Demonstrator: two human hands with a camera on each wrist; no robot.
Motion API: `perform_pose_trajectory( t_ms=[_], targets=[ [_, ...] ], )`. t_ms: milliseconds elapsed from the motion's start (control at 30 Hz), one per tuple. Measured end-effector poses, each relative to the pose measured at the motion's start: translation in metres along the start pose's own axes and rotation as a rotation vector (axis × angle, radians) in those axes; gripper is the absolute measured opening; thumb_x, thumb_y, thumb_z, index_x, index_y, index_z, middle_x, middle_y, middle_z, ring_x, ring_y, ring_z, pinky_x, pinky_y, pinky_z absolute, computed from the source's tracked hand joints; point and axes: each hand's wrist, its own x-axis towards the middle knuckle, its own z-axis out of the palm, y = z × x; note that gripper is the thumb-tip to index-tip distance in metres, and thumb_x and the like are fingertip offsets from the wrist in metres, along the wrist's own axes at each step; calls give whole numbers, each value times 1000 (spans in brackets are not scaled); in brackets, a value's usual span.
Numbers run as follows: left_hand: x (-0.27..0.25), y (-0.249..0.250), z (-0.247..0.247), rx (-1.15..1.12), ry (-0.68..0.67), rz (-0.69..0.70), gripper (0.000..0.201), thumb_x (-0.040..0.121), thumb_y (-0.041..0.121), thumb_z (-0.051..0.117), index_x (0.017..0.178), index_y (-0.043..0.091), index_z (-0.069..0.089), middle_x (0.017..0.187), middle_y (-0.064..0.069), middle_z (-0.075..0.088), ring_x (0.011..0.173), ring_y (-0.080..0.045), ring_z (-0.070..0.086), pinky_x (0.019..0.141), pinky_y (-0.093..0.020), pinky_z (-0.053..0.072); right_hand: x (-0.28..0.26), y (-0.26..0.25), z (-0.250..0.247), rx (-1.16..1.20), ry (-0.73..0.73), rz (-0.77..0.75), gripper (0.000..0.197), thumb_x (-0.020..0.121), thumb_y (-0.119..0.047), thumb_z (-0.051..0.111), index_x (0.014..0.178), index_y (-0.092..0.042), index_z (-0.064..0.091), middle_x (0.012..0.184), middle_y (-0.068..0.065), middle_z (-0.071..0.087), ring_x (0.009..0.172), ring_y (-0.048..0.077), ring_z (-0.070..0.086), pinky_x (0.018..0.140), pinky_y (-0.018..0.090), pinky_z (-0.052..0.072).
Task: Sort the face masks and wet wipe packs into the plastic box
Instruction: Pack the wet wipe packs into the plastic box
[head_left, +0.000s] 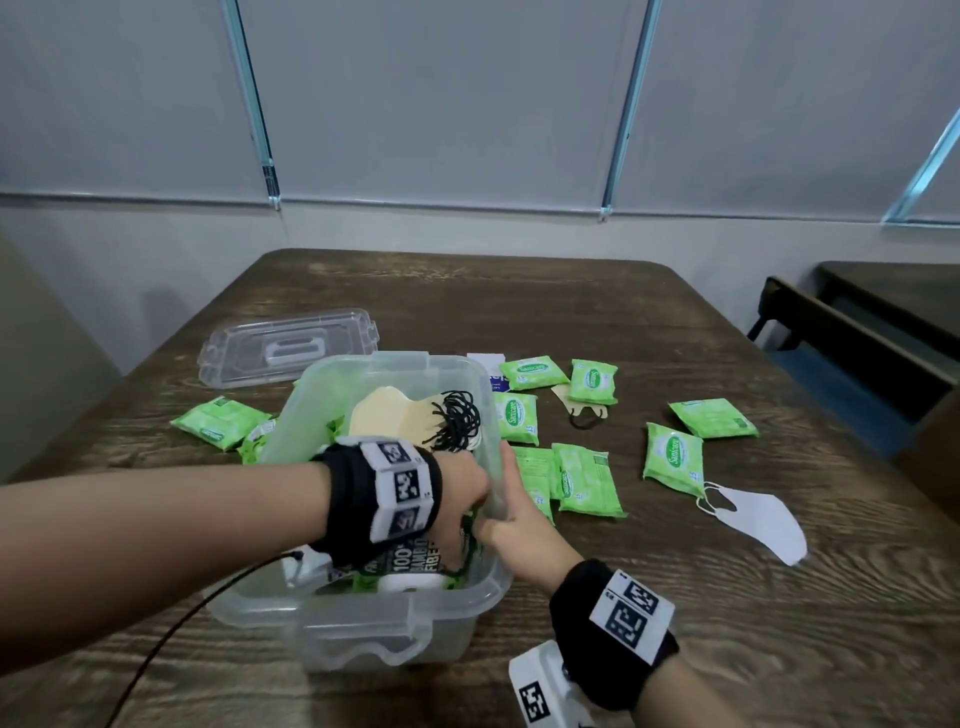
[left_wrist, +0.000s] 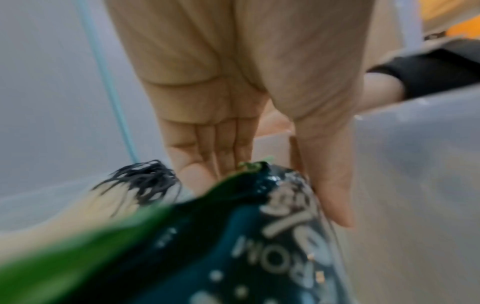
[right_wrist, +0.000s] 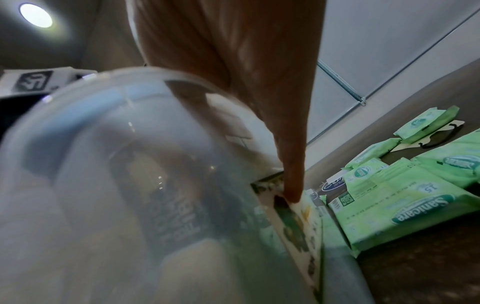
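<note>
The clear plastic box (head_left: 363, 644) stands mid-table. It holds beige face masks (head_left: 384, 410) with black ear loops (left_wrist: 145, 179). My left hand (head_left: 462, 499) reaches down inside it by the right wall. Thumb and straight fingers (left_wrist: 207, 156) hold a dark wet wipe pack (head_left: 415, 558) upright between them. My right hand (head_left: 506, 493) grips the box's right wall, thumb inside and fingers outside. One finger (right_wrist: 291, 164) runs down the outer wall (right_wrist: 103, 185). Several green wipe packs (head_left: 672, 457) and a white mask (head_left: 763, 519) lie on the table to the right.
The box's clear lid (head_left: 288, 353) lies behind it on the left, with more green packs (head_left: 221, 421) beside the box there. A beige mask (head_left: 582, 415) sits partly under a green pack. A black cable (head_left: 171, 634) trails off the near edge. Dark furniture (head_left: 883, 322) stands at right.
</note>
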Motion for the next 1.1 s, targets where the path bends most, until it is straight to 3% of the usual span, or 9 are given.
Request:
perform_pose_trajectory(
  t_ms=[133,233,400,667,733,833,900,1000,1100],
  targets=[
    [-18,-33,-7,-92,-150,-87,99,62,43,84,142,20,30,140,0,47,123,-20,49,103,-28,37,-5,-3,0,-3,12,1,91,91,7,45,149,-29,-15,141,-13,29,101,-2,43,72,1,41],
    [-21,-50,15,-54,-328,-143,95,65,41,83,142,21,29,137,-2,49,121,-20,51,93,-24,42,-7,-4,1,-18,26,-6,90,92,5,46,149,-29,-14,154,-9,15,110,-1,33,76,1,36],
    [-10,-36,23,-35,-142,-46,74,64,28,81,128,21,45,105,-1,61,95,-21,59,86,-32,51,-6,-6,0,-11,23,4,90,91,7,46,149,-28,-14,132,-11,28,107,2,35,59,-4,38],
    [13,9,15,445,-391,-52,17,70,25,71,65,15,59,51,0,51,50,-18,45,48,-20,38,-4,-4,1,7,15,-5,90,91,9,45,149,-26,-14,126,-18,22,117,-2,24,79,-8,29],
    [29,21,28,557,-552,12,11,90,23,58,88,13,61,83,-10,63,74,-25,57,61,-25,45,-5,-5,1,9,12,-7,90,90,11,44,149,-25,-13,131,-20,24,118,-4,22,89,-1,23],
    [39,7,34,274,-123,0,59,82,19,70,132,5,41,123,-13,58,109,-27,58,78,-25,44,-5,-5,0,37,16,-12,89,89,14,43,148,-22,-13,126,-18,35,115,-3,26,75,-11,28],
    [32,-8,32,112,-62,34,64,70,23,80,121,11,45,113,-8,61,103,-26,60,85,-30,50,-4,-4,1,25,29,-11,91,89,12,45,148,-22,-15,121,-14,33,114,-2,29,75,-6,32],
    [24,-25,38,40,-269,132,19,72,19,72,88,19,62,86,-1,65,86,-23,63,85,-37,53,-2,-3,3,-11,57,4,95,88,7,51,149,-26,-15,142,-8,30,120,5,34,99,15,33],
    [28,-21,57,205,-395,302,24,85,9,58,107,6,66,104,-17,66,94,-27,58,84,-29,45,5,-6,-1,-72,65,27,102,84,4,54,148,-31,-18,149,3,31,119,20,48,100,31,42]
  ],
)
